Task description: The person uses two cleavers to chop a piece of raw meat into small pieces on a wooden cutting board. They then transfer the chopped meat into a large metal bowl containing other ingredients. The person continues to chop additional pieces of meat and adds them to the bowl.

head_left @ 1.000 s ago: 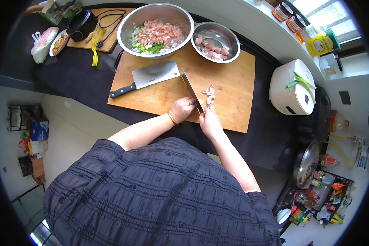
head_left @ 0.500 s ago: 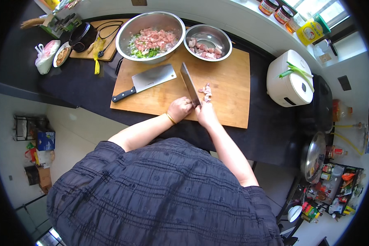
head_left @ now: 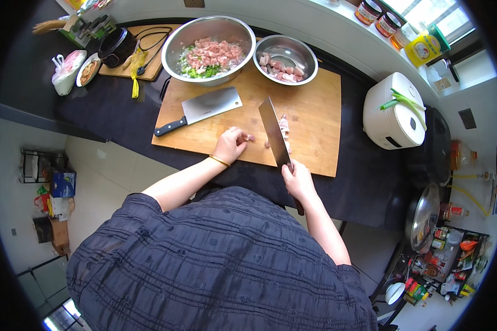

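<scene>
My right hand (head_left: 299,180) grips the handle of a cleaver (head_left: 275,131), whose blade stands on edge, tilted over the wooden cutting board (head_left: 315,149). Small cut pieces of meat (head_left: 284,127) lie just right of the blade, partly hidden by it. My left hand (head_left: 231,145), with a gold bangle at the wrist, is left of the blade near the board's front edge. Its fingers are curled, with a small piece of meat (head_left: 249,138) at their tips. A second cleaver (head_left: 211,105) with a black handle lies flat on the board, beyond my left hand.
Behind the board stand a large steel bowl (head_left: 174,66) of minced meat and chopped greens and a smaller steel bowl (head_left: 313,69) of meat chunks. A white rice cooker (head_left: 389,124) with green onion (head_left: 404,100) on its lid is at the right. A plate (head_left: 88,70) and plastic bag (head_left: 66,77) sit far left.
The cleaver in my right hand has moved right, away from my left hand. My left hand has shifted left, and a small piece of meat now shows at its fingertips.
</scene>
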`<state>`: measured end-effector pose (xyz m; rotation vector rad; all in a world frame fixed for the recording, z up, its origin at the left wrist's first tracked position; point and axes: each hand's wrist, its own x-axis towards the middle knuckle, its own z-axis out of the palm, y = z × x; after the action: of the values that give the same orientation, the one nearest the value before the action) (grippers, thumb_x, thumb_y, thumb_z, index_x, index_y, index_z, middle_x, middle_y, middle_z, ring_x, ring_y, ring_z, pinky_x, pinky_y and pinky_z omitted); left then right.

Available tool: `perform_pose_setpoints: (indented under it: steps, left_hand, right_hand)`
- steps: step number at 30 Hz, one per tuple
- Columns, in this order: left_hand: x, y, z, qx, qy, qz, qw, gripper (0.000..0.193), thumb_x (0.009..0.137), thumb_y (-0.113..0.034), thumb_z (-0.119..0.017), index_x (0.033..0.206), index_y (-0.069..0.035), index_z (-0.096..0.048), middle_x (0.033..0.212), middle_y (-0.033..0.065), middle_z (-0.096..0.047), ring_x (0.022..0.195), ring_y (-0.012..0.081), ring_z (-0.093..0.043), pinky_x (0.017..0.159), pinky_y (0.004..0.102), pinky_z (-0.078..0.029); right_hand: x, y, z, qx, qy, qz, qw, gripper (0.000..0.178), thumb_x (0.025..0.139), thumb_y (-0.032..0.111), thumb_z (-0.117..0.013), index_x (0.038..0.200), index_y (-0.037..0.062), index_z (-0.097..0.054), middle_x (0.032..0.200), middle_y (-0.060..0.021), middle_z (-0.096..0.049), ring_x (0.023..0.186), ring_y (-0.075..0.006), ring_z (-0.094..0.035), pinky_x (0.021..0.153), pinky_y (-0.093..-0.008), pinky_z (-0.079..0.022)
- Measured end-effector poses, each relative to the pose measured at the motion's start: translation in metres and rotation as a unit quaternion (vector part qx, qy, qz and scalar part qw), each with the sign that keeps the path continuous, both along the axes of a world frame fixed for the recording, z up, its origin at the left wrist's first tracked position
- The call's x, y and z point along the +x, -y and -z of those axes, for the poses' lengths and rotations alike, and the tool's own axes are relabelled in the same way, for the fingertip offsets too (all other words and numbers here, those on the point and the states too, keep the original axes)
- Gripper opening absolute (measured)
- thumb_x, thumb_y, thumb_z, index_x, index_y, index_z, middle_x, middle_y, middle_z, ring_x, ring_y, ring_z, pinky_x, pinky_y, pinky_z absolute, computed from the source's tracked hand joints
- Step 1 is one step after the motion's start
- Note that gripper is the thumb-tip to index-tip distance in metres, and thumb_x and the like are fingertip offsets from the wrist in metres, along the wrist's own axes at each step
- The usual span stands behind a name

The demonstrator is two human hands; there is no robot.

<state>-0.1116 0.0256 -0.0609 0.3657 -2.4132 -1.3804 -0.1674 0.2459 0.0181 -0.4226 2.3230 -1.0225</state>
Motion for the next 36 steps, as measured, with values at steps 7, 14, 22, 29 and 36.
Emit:
perform_pose_setpoints:
  steps: [7,14,22,29,36]
  left_hand:
    - [-0.01,0.011,-0.008,-0.119,0.094,-0.05,0.987,0.039,0.059,-0.007,-0.072,0.093,-0.003,-0.052,0.078,0.0079,-0.048,0.065,0.0161,-0.053,0.062,0.0286,-0.047]
    - [-0.026,0.023,-0.007,-0.071,0.169,0.046,0.982,0.034,0.063,-0.006,-0.07,0.094,0.001,-0.058,0.075,0.008,-0.057,0.08,0.0177,-0.061,0.071,0.0275,-0.05]
    - [-0.054,-0.006,-0.024,-0.127,0.075,0.128,0.981,0.047,0.064,-0.017,-0.075,0.102,0.004,-0.055,0.099,0.0184,-0.049,0.099,0.0311,-0.053,0.086,0.0318,-0.045]
    - [-0.062,-0.036,-0.013,-0.014,0.075,0.236,0.969,0.048,0.062,-0.019,-0.078,0.099,0.003,-0.056,0.087,0.0134,-0.055,0.071,0.0172,-0.059,0.068,0.0272,-0.051]
    - [-0.142,0.014,-0.059,-0.182,0.09,0.094,0.975,0.023,0.072,-0.022,-0.065,0.08,-0.001,-0.061,0.076,0.0183,-0.061,0.074,0.0316,-0.06,0.067,0.0392,-0.048]
  right_hand:
    - [0.005,-0.002,-0.005,0.025,0.003,0.007,1.0,0.023,0.081,0.02,-0.051,0.08,-0.0035,-0.053,0.068,-0.0215,-0.056,0.066,-0.0344,-0.058,0.062,-0.0377,-0.044]
    - [0.003,-0.007,-0.001,0.005,-0.025,0.044,0.999,0.024,0.082,0.021,-0.052,0.08,-0.0032,-0.054,0.065,-0.02,-0.056,0.063,-0.0321,-0.058,0.06,-0.0363,-0.044]
    - [-0.023,-0.042,0.019,-0.055,-0.011,0.137,0.989,0.016,0.088,0.015,-0.049,0.078,0.0017,-0.051,0.051,-0.0003,-0.045,0.039,-0.0075,-0.042,0.036,-0.0234,-0.037]
    - [-0.021,-0.04,0.012,0.004,0.072,0.177,0.982,0.025,0.083,0.022,-0.051,0.076,-0.0023,-0.055,0.05,-0.0078,-0.051,0.041,-0.0156,-0.052,0.042,-0.0301,-0.043]
    - [-0.029,-0.058,0.021,0.034,-0.023,0.175,0.984,0.023,0.082,0.018,-0.053,0.081,-0.0047,-0.056,0.062,-0.0194,-0.055,0.057,-0.0297,-0.058,0.056,-0.036,-0.044]
